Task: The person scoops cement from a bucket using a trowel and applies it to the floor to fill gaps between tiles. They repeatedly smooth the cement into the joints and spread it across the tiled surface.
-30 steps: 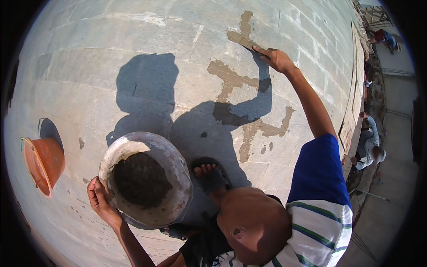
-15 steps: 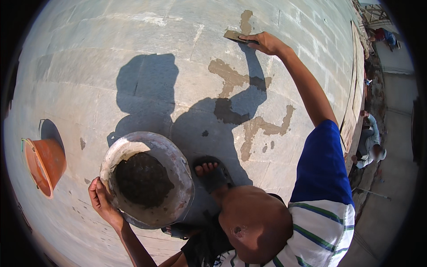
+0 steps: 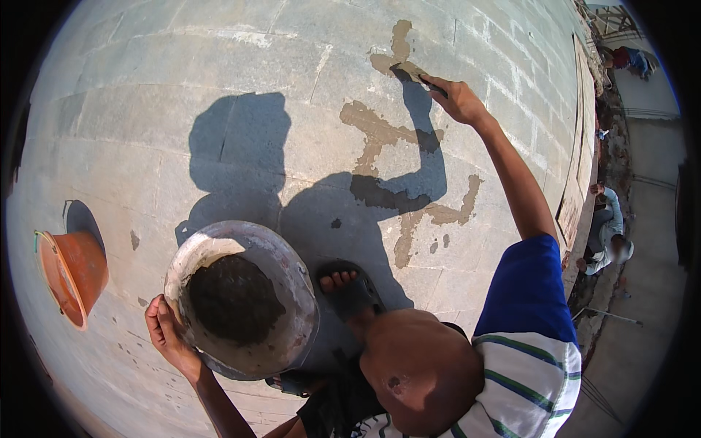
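My right hand is closed around the dark handle of a trowel. Its mortar-smeared blade lies against the grey block surface, on a wet mortar patch over the joints. My left hand grips the rim of a round, mortar-crusted bucket with its thumb and fingers. Dark wet mortar partly fills this bucket, which sits close by my bent knee. More damp mortar patches run along joints between the bucket and the trowel.
At the far left an orange bucket sits tilted, its mouth toward me. My sandalled foot rests beside the mortar bucket. Wooden boards line the right edge. Beyond them are one person in pale clothes and another person farther up.
My right hand has moved a little right and down with the trowel, which is now turned. Fresh mortar shows where its blade was. My left hand stays on the bucket rim.
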`<state>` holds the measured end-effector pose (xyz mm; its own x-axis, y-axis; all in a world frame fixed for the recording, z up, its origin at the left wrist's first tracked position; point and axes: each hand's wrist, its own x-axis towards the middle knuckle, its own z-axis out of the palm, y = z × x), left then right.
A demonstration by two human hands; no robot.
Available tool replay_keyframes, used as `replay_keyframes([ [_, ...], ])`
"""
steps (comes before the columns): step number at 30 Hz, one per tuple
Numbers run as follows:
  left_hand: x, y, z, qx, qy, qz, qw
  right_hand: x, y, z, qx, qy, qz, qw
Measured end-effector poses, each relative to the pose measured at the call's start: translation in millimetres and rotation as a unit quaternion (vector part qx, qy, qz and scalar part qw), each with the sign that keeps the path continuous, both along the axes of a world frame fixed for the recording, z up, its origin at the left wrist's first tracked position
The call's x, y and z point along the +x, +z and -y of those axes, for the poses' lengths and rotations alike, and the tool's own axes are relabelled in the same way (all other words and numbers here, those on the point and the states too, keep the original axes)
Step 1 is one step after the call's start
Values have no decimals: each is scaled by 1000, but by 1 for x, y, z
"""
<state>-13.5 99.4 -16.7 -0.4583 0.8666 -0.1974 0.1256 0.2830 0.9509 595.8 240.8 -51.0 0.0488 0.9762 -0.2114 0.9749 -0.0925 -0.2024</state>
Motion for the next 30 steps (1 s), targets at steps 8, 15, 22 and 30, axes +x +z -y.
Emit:
replay_keyframes([
  [8,1,1,1,-3,11,3,1000,-73,-51,-37,63,-10,29,998],
  [15,-1,0,3,-12,23,10,1000,-57,-23,-37,-18,5,110,994],
  [22,5,5,2,-8,14,17,1000,-58,-7,-83,47,138,61,987],
  [30,4,3,1,-11,17,3,1000,-26,-18,-60,-52,90,103,989],
])
